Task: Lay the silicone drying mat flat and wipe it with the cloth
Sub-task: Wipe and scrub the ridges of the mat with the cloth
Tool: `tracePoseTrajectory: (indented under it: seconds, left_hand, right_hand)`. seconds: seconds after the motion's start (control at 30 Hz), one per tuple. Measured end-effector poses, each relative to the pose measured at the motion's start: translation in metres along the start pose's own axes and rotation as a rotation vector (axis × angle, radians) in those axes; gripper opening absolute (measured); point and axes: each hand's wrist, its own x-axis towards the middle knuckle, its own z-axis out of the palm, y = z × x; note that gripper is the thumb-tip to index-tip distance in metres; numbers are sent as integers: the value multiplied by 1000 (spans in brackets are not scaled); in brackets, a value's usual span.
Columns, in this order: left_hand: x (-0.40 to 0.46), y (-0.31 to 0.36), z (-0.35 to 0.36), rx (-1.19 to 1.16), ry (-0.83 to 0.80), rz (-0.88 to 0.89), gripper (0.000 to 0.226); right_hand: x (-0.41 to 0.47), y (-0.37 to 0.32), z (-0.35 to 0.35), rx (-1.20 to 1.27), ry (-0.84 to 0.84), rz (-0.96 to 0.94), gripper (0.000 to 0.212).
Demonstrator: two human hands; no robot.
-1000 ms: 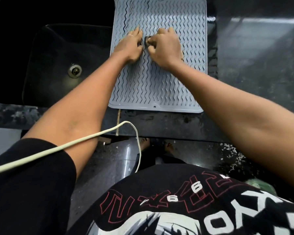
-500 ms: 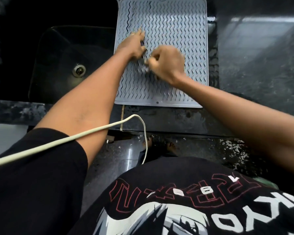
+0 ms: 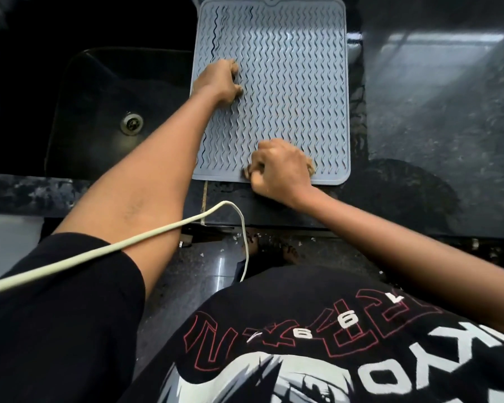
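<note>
The grey silicone drying mat (image 3: 297,68), ribbed with wavy lines, lies flat on the dark counter to the right of the sink. My left hand (image 3: 218,82) rests on the mat's left part with its fingers curled under; nothing shows in it. My right hand (image 3: 280,167) is bunched at the mat's near edge. A small tan bit of the cloth (image 3: 311,169) peeks out from under its far side, and the rest of the cloth is hidden by the hand.
A black sink (image 3: 99,91) with a metal drain (image 3: 132,123) lies left of the mat. Dark polished counter (image 3: 434,112) stretches to the right. A white cable (image 3: 128,242) hangs across my left arm in front of the counter edge.
My right hand has slid from the mat's middle toward me to its near edge. My left hand stayed on the left part, its fingers now curled rather than flat.
</note>
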Motion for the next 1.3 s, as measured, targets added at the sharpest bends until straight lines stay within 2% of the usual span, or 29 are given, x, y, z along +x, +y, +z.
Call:
tracePoseTrajectory:
  seconds: [0.07, 0.1, 0.17, 0.23, 0.3, 0.33, 0.4, 0.47, 0.53, 0.6, 0.67, 0.77, 0.83, 0.9, 1.0, 1.1, 1.2, 1.3]
  left_hand:
    - [-2, 1, -2, 19, -6, 3, 44]
    - [-2, 1, -3, 15, -14, 1, 41]
    - [-6, 3, -2, -4, -34, -10, 24]
    - [-7, 4, -3, -94, 0, -43, 4]
    - [-13, 9, -8, -252, 108, -79, 21]
    - [-17, 12, -11, -403, 120, -93, 31]
    - [-27, 21, -20, -688, -40, -96, 50]
    - [-34, 25, -26, -783, -295, -90, 61]
    - [-37, 27, -26, -816, -418, -72, 55]
    - [-39, 30, -24, -797, -445, -39, 37]
    - [-42, 32, -20, -725, -444, -15, 22]
    - [-43, 31, -16, -710, -390, -27, 12]
    - [-43, 31, -17, -746, -387, -35, 15]
    - [-43, 33, -18, -776, -409, -29, 17]
    - [-44, 38, -19, -823, -357, -41, 29]
    - [-44, 44, -21, -844, -238, -66, 32]
    - [-43, 45, -24, -840, -200, -58, 38]
    - [-43, 46, -27, -882, -187, -51, 35]
  right_hand:
    - [3, -2, -6, 19, -120, 9, 13]
    - [11, 0, -11, 101, -193, 68, 12]
    - [32, 6, -25, 502, -273, 290, 18]
    - [51, 15, -39, 890, -174, 460, 27]
    - [64, 24, -53, 1086, -79, 514, 28]
    - [68, 29, -59, 1186, -51, 524, 28]
    - [75, 34, -69, 1451, -3, 549, 33]
    - [80, 37, -74, 1693, 14, 611, 45]
    - [82, 38, -75, 1825, 21, 689, 63]
    - [79, 38, -76, 1890, 37, 725, 76]
    - [76, 36, -76, 1910, 31, 731, 80]
    - [75, 33, -79, 1870, -28, 729, 77]
    - [76, 35, -81, 1883, -74, 744, 63]
    - [78, 39, -83, 1830, -137, 722, 37]
    - [80, 45, -84, 1538, -120, 717, 20]
    - [82, 50, -83, 1300, -50, 697, 34]
    - [80, 52, -81, 1165, -110, 634, 52]
    - [77, 58, -78, 1083, -167, 633, 60]
